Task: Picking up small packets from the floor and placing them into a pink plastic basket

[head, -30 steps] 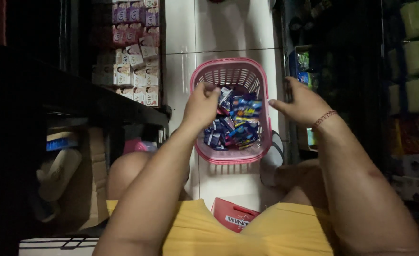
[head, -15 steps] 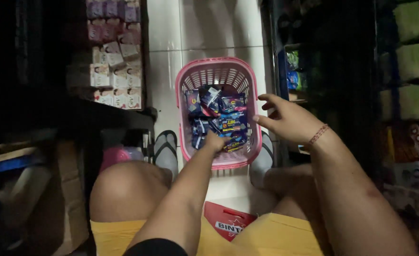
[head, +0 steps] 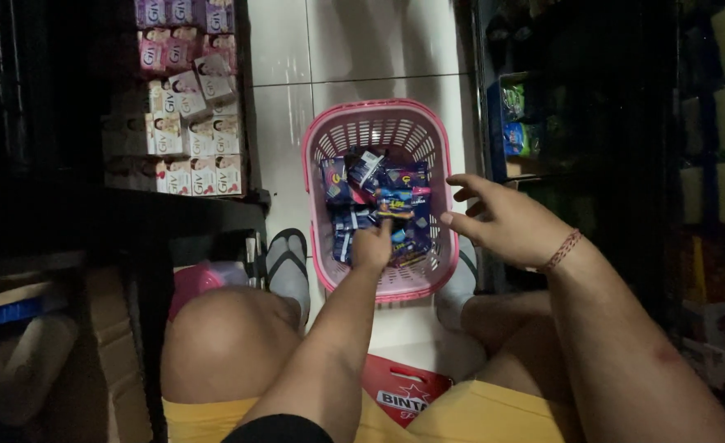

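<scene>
White floor tiles (head: pixel 354 57) run between dark shelves. We reach our left hand (head: pixel 372 246) into the pink basket (head: pixel 320 148) at twelve o'clock, fingers closed on dark blue packets (head: pixel 395 201); our right hand (head: pixel 506 223) hovers spread at its three o'clock rim, holding nothing.

One head-worn camera looks steeply down from above the seated person's knees, fairly close, onto a pink basket (head: pixel 379 131) on the floor between shelves left and right.
</scene>
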